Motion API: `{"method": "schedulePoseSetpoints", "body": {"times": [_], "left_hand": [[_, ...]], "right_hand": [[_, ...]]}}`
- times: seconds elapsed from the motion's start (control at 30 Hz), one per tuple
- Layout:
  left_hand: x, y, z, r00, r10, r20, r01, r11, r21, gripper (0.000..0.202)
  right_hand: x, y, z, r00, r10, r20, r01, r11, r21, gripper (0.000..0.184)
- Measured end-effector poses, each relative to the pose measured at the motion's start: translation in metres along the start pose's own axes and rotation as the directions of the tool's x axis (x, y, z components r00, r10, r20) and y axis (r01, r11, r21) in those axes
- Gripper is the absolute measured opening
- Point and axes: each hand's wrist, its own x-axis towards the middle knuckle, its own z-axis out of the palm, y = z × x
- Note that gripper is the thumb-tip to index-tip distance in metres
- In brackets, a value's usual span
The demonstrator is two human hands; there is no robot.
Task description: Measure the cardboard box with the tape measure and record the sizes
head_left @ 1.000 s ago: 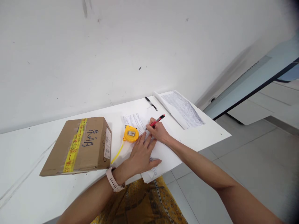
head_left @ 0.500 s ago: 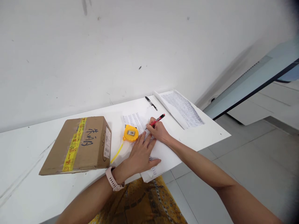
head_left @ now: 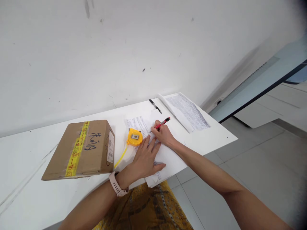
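My right hand (head_left: 162, 135) is closed around a red pen (head_left: 161, 124), its tip down on a printed sheet (head_left: 140, 124) on the white table (head_left: 211, 139). My left hand (head_left: 145, 158) lies flat with fingers spread on the same sheet, holding it down, a pale watch on its wrist. A yellow tape measure (head_left: 134, 137) sits just beyond my left fingertips, with a length of yellow tape trailing towards me. A brown cardboard box (head_left: 82, 148) with yellow tape and handwritten marks lies to the left.
A black pen (head_left: 155, 106) lies near the wall. A stack of printed papers (head_left: 187, 111) rests at the table's far right. The table's right edge drops to a grey tiled floor (head_left: 251, 172). A white wall runs along the back.
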Motion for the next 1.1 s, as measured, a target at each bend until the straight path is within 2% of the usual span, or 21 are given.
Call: {"method": "schedulePoseSetpoints", "body": {"times": [0.77, 0.87, 0.93, 1.0, 1.03, 1.1], "left_hand": [[-0.002, -0.002, 0.004, 0.998, 0.028, -0.052, -0.029, 0.999, -0.019, 0.084], [-0.001, -0.003, 0.005, 0.997, 0.034, -0.069, -0.037, 0.999, -0.037, 0.082], [-0.001, -0.004, 0.007, 0.996, 0.041, -0.084, -0.045, 0.998, -0.045, 0.081], [-0.001, -0.006, 0.009, 0.994, 0.051, -0.095, -0.055, 0.998, -0.034, 0.080], [-0.002, -0.006, 0.010, 0.993, 0.059, -0.104, -0.061, 0.998, -0.021, 0.081], [-0.003, -0.006, 0.012, 0.985, 0.085, -0.150, -0.085, 0.996, 0.007, 0.081]], "right_hand": [[-0.001, 0.000, 0.000, 1.000, 0.010, 0.004, -0.010, 1.000, -0.003, 0.020], [-0.001, -0.001, -0.001, 0.999, 0.007, -0.038, -0.007, 1.000, -0.013, 0.023], [0.000, 0.001, -0.005, 0.993, -0.039, -0.116, 0.034, 0.998, -0.045, 0.022], [0.001, 0.007, -0.010, 0.971, -0.170, -0.169, 0.152, 0.982, -0.112, 0.014], [0.003, 0.011, -0.012, 0.953, -0.257, -0.161, 0.230, 0.959, -0.169, 0.010], [0.005, 0.020, -0.016, 0.913, -0.405, -0.055, 0.369, 0.875, -0.315, 0.016]]}}
